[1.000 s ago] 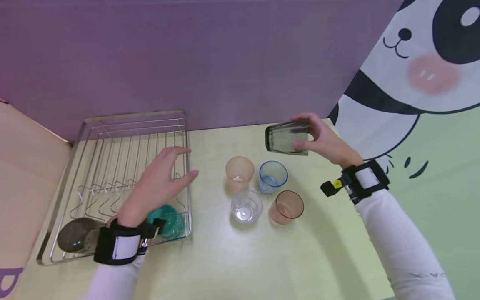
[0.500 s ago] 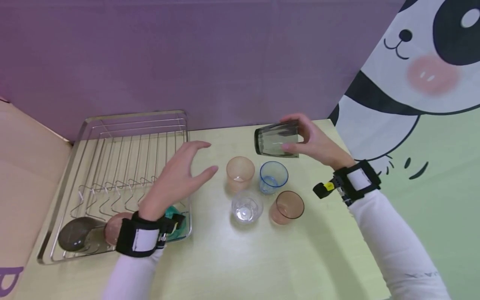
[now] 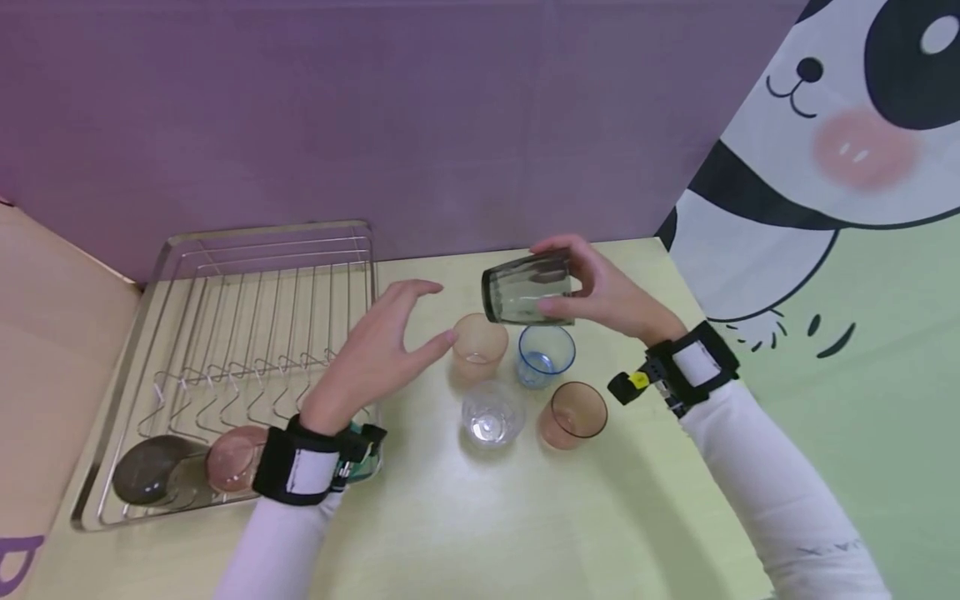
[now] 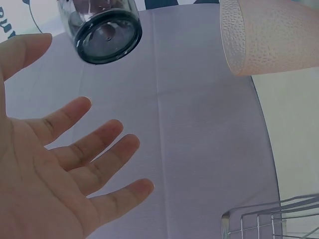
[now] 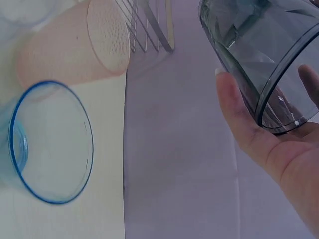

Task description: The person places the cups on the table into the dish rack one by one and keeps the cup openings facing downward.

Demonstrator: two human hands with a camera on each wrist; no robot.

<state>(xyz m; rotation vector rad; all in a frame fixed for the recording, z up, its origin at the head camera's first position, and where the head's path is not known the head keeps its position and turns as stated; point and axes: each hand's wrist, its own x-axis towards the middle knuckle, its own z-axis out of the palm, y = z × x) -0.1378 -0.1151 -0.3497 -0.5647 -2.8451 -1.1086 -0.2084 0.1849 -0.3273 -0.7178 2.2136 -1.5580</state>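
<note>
My right hand (image 3: 611, 292) grips a smoky grey-green glass (image 3: 525, 289) near its rim. The glass lies on its side in the air, its base pointing left toward my other hand. My left hand (image 3: 375, 354) holds nothing; its fingers are spread with the thumb apart, as the left wrist view shows, and the glass base (image 4: 109, 37) hangs beyond the fingertips. Beneath the held glass stand a textured peach glass (image 3: 478, 348) and a blue-rimmed glass (image 3: 546, 357). Closer to me are a clear glass (image 3: 492, 415) and a brownish-pink glass (image 3: 574, 415), both upright on the table.
A wire dish rack (image 3: 247, 308) takes up the table's left side. Along its front row, a dark grey glass (image 3: 153, 471) and a pink glass (image 3: 236, 460) rest; a teal glass (image 3: 367, 467) is mostly hidden by my left wrist. A purple backdrop (image 3: 450, 125) rises behind the table.
The grey-green glass has moved left and slightly down in my right hand. My left hand has moved right, from over the rack toward the peach glass. The standing glasses have stayed put.
</note>
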